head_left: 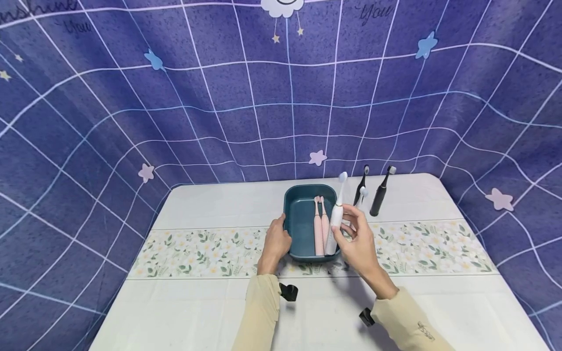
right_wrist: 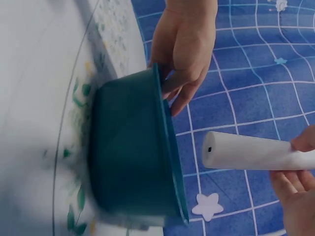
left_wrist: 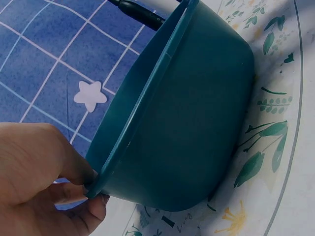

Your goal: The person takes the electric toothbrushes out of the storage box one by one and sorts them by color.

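Note:
My left hand (head_left: pixel 276 240) grips the left rim of a dark teal plastic basin (head_left: pixel 300 219), thumb and fingers pinching the edge in the left wrist view. Between the thumb and fingers of my right hand (head_left: pixel 357 239) is a white electric toothbrush (head_left: pixel 336 214), brush head up. The right wrist view shows its white handle (right_wrist: pixel 241 151) raised clear of the basin's rim. Inside the basin, two pink electric toothbrushes (head_left: pixel 318 234) lie side by side, heads toward the far side.
Two black electric toothbrushes, one farther left (head_left: pixel 361 184) and one at right (head_left: pixel 379 196), stand upright beyond my right hand. Another white toothbrush (head_left: pixel 362 193) is partly hidden behind that hand. A flowered strip (head_left: pixel 421 246) crosses the white table; a purple gridded curtain (head_left: pixel 263 117) hangs behind.

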`<move>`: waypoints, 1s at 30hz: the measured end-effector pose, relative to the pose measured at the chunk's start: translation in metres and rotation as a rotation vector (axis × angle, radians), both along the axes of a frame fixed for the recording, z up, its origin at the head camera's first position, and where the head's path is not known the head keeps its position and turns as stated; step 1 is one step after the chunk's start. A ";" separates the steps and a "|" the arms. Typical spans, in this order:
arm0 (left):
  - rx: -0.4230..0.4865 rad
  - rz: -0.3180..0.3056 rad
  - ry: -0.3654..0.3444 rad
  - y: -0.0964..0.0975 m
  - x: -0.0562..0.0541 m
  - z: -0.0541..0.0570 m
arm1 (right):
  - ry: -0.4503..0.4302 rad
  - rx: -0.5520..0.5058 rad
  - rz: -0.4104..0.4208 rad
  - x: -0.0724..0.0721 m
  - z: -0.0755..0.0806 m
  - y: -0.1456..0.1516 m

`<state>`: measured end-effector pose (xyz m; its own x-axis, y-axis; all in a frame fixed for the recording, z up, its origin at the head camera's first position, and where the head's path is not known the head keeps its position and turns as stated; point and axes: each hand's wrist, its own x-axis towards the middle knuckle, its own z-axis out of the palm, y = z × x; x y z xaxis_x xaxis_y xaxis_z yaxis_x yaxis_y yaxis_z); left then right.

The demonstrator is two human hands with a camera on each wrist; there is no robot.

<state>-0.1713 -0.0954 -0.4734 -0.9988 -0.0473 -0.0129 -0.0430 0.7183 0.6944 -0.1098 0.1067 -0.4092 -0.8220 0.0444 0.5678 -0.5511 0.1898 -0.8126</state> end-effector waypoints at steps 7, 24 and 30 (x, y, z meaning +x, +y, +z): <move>-0.012 0.004 0.012 0.000 -0.001 0.000 | 0.108 -0.102 0.009 -0.008 -0.023 0.018; -0.005 0.015 0.018 0.001 0.000 0.001 | 0.146 -0.134 -0.046 -0.015 -0.046 0.056; -0.005 0.015 0.016 0.001 -0.001 0.000 | 0.163 -0.135 -0.063 -0.020 -0.050 0.067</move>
<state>-0.1720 -0.0940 -0.4736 -0.9980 -0.0623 0.0033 -0.0427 0.7208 0.6918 -0.1301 0.1736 -0.4597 -0.7128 0.1780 0.6785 -0.6678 0.1235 -0.7340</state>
